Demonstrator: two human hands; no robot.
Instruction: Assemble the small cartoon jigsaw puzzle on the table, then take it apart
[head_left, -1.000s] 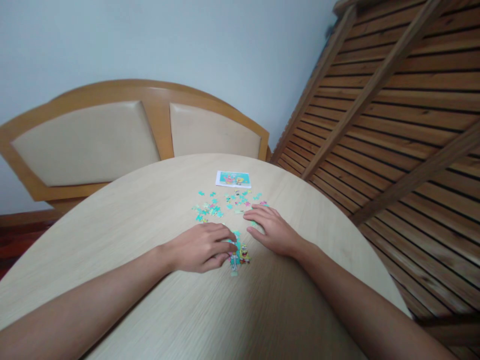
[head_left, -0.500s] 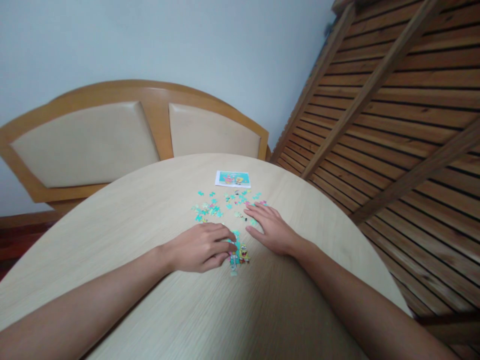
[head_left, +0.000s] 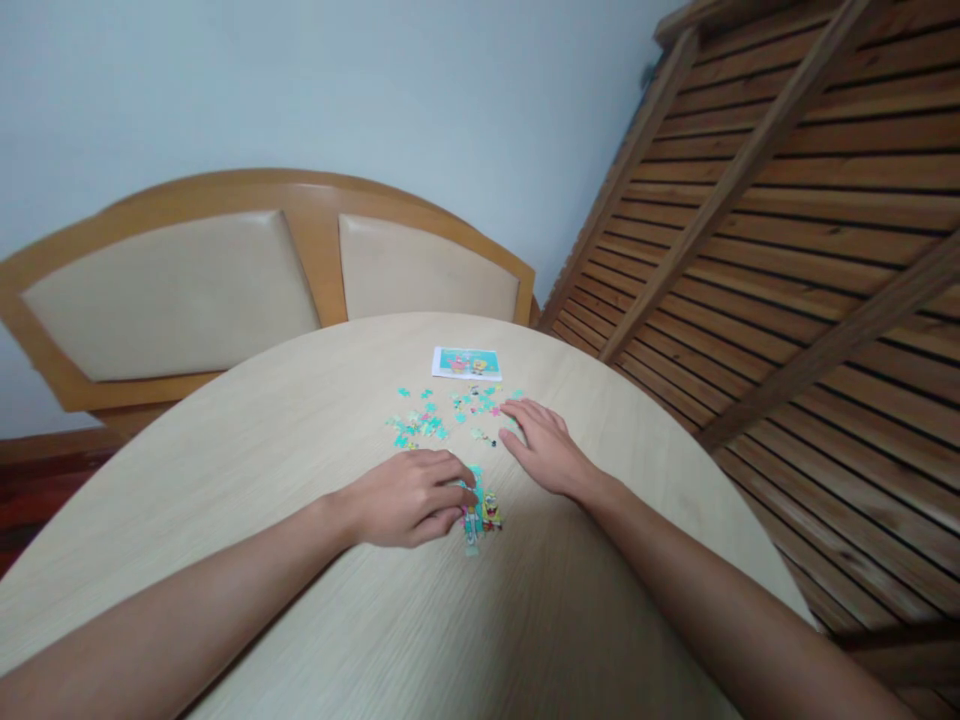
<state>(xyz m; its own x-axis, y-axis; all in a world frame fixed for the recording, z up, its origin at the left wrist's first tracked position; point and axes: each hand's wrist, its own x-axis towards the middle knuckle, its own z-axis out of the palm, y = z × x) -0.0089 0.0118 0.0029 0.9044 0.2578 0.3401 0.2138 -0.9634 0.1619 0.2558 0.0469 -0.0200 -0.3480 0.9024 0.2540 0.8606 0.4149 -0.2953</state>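
Note:
A round pale wooden table point(head_left: 315, 420) carries several loose teal, pink and yellow jigsaw pieces point(head_left: 424, 424) scattered in its middle. A small joined cluster of pieces point(head_left: 481, 508) lies nearer to me. My left hand point(head_left: 405, 497) rests on the table with curled fingers, and its fingertips press the left side of that cluster. My right hand point(head_left: 546, 448) lies flat with fingers stretched out over the right end of the loose pieces. A small printed reference picture point(head_left: 466, 362) lies beyond the pieces.
A wooden bench back with two beige cushioned panels point(head_left: 225, 280) curves behind the table. A slatted wooden frame point(head_left: 787, 220) leans along the right side. The wall behind is pale blue.
My right hand has slid forward, away from the joined cluster and onto the loose pieces. My left hand stays on the cluster. The view has shifted slightly.

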